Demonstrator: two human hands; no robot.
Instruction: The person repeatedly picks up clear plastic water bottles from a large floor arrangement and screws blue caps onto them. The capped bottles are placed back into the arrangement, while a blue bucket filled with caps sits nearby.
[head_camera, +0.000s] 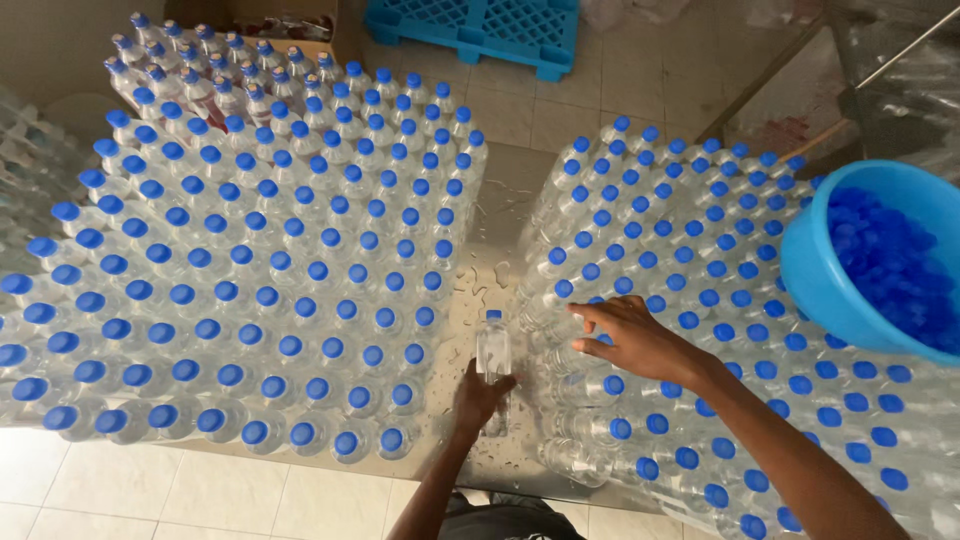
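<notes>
I've got the left hand (482, 397) wrapped round the lower half of a single capped bottle (492, 345). The fingers are closed on it and it stands upright in the wet gap of the table (478, 240), between the two blocks. The right hand (637, 340) is spread flat, fingers wide and holding nothing, resting on the near inner edge of the right block (720, 250), where some bottles look to lie on their sides.

By my read, the step in hand is dealing with this one bottle: it is capped, gripped and apart from both packs. The next move calls for a steady upright grip and a free slot. The left block (250, 280) looks packed tight, so care is needed not to knock its neighbours.

The bowl (830, 270) of blue caps sits at the right and is cut off by the frame. I can't tell how full the bottle is. The right block's near rows blur into glare. A blue pallet (480, 30) sits on the floor beyond, also partly cut off.
</notes>
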